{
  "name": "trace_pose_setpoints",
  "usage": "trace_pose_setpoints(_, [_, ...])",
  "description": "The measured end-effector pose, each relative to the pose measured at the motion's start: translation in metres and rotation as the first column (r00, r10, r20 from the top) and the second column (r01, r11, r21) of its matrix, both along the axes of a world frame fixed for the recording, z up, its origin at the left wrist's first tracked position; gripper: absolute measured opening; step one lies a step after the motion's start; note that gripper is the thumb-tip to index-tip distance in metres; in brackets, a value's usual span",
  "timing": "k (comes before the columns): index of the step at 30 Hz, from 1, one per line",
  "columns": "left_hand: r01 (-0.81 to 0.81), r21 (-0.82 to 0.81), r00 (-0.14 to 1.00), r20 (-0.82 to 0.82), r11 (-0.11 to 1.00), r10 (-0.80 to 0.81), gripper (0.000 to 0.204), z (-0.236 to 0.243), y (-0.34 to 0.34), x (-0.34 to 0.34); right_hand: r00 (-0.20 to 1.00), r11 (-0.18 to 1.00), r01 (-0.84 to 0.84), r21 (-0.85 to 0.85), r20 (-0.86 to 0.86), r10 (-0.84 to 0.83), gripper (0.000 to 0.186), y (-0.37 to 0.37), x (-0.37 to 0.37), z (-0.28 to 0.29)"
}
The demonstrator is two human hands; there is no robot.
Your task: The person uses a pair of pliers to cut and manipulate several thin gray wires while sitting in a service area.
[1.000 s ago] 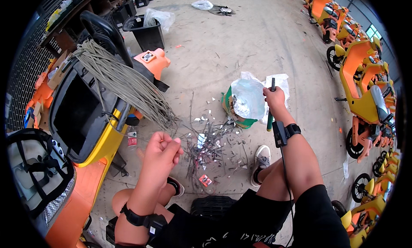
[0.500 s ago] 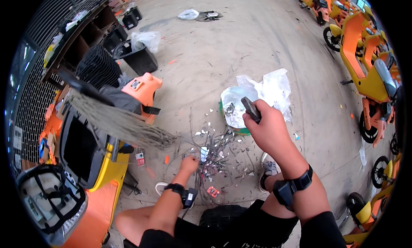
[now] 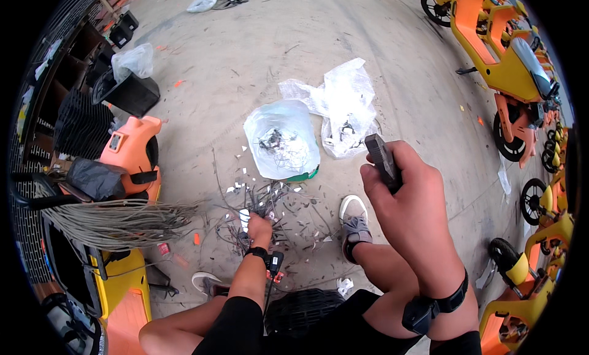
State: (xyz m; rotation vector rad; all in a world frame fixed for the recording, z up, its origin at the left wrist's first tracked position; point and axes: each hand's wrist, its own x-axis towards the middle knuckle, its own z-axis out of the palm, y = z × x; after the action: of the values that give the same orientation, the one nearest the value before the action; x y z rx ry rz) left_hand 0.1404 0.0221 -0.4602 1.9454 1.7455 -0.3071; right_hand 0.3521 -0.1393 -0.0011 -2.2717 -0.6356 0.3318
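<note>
My right hand (image 3: 420, 198) is raised on the right, its fingers closed round a dark grey, blocky tool handle (image 3: 384, 162); no blade can be made out. Low over the floor, my left hand (image 3: 261, 227) reaches into a tangle of dark cable scraps (image 3: 288, 198) mixed with white bits. Its fingers look curled, but what they hold is hidden. A white strip (image 3: 244, 220) shows beside them. Just beyond the pile stands a bin lined with a white plastic bag (image 3: 254, 125), with silvery and dark scraps inside.
A bundle of long grey cables (image 3: 123, 220) hangs over a yellow-orange scooter (image 3: 126, 293) at left. Behind are an orange scooter part (image 3: 126, 149) and a black bin (image 3: 138, 97). Clear plastic sheeting (image 3: 350, 91) lies beyond the lined bin. Scooters (image 3: 503, 54) line the right side.
The view has shifted, so the surroundings appear farther left. My left hand is now down at the cable scraps. My right hand, still gripping the dark tool, appears larger and farther right.
</note>
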Motion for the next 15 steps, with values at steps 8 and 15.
trace_pose_setpoints(8, [-0.144, 0.045, 0.967, 0.216, 0.989, 0.131, 0.021, 0.011, 0.004, -0.013, 0.998, 0.993, -0.069, 0.1, 0.015, 0.068, 0.017, -0.005, 0.002, 0.002])
trace_pose_setpoints(15, [-0.263, -0.23, 0.619, 0.705, 0.937, 0.347, 0.017, 0.093, 0.02, -0.039, 0.978, 0.972, -0.192, 0.135, -0.058, 0.201, 0.021, 0.011, -0.011, -0.015])
